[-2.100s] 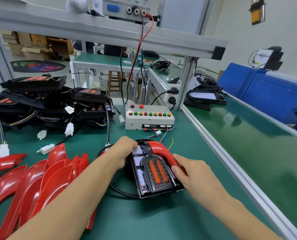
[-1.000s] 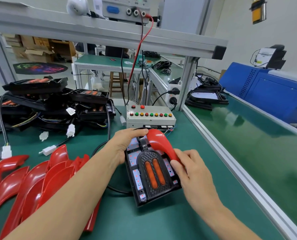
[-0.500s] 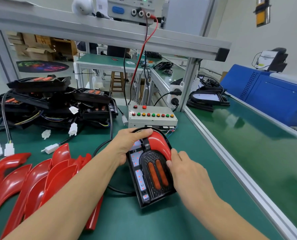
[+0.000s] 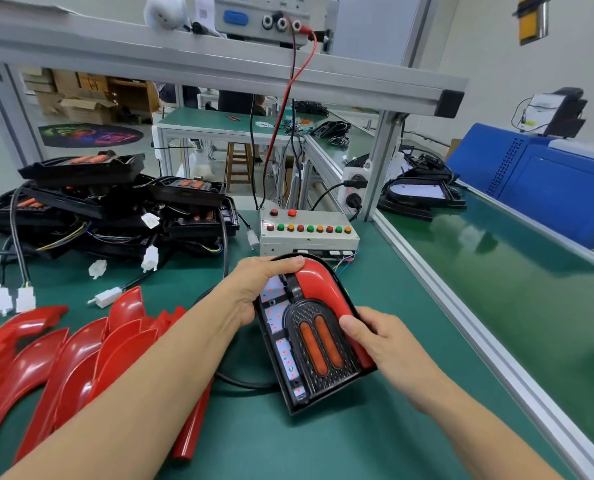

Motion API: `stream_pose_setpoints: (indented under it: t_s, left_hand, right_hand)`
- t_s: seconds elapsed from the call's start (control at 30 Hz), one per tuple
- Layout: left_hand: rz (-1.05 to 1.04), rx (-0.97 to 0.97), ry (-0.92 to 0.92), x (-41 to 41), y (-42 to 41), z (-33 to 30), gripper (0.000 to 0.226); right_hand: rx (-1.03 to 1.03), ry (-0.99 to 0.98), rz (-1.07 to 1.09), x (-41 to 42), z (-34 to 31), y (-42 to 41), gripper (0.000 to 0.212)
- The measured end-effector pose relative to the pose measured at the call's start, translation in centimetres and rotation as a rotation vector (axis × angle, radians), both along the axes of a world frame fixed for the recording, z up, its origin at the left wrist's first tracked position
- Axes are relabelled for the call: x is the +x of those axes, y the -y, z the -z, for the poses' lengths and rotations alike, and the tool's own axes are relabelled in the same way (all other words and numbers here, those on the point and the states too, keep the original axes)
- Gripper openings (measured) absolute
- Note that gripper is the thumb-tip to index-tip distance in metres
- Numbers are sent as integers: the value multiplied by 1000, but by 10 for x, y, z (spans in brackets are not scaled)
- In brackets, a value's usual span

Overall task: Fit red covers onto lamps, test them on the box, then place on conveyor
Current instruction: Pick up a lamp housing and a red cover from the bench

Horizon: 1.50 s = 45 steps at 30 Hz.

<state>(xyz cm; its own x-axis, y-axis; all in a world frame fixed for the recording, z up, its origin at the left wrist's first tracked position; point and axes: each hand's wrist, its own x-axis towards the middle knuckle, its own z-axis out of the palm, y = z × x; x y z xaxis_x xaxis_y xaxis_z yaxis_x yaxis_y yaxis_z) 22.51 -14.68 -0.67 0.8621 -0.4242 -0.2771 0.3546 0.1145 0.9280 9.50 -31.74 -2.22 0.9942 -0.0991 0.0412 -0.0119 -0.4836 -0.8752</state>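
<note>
A black lamp [image 4: 318,351] with two orange lenses lies on the green bench in front of me. A curved red cover [image 4: 318,289] sits along its top and right edge. My left hand [image 4: 254,289] grips the lamp's upper left corner, fingertips on the cover's top. My right hand [image 4: 375,336] holds the lamp's right side, thumb pressing on the cover. The grey test box [image 4: 307,235] with coloured buttons stands just behind the lamp. The green conveyor [image 4: 517,271] runs along the right.
Several loose red covers [image 4: 63,355] lie at the left front. A pile of black lamps [image 4: 115,209] with cables and white connectors fills the back left. An aluminium rail [image 4: 462,320] separates bench and conveyor. More lamps [image 4: 420,195] lie on the far conveyor.
The red cover has gone from raised above the lamp's right side to lying down along its top and right edge. Both hands have closed in on the lamp.
</note>
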Motion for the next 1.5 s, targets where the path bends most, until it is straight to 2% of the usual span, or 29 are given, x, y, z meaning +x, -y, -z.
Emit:
stream_pose_setpoints:
  t_s: [0.13,0.33,0.53,0.67,0.8,0.93,1.0,1.07,1.23,1.4,1.5]
  left_hand:
    - [-31,5,-20,-1,3,-1,43]
    - [-33,134,1,1,2,-2,36]
    - [-48,509,304,8,-13,-7,41]
    - [-118,637,483,8,-42,-19,41]
    - [-135,807,603,4,-85,-27,24]
    - [-291,990,673,-6,-138,-45,29]
    - [-377,1068,653,-10,-165,-54,29]
    - [-442,1166,592,-11,-191,-58,33]
    - [-430,1428,461,-17,-232,-49,30]
    - [-378,1609,396,-17,-240,-24,25]
    - [-304,1695,364,-11,-239,-8,30]
  right_hand:
    - [-55,50,49,2,5,0,32]
    - [-1,-35,71,10,6,2,43]
    - [18,-126,124,19,2,-2,48]
    - [-35,-165,159,26,0,-3,56]
    - [-87,-187,173,31,-3,-7,46]
    - [-181,-175,145,32,-5,-7,35]
    - [-262,-154,148,32,-7,-10,30]
    - [-410,-133,160,34,-11,-16,43]
    - [-707,114,61,41,-32,-55,42]
    - [-742,206,-136,49,-39,-107,38]
    - [-767,236,-213,50,-33,-128,36]
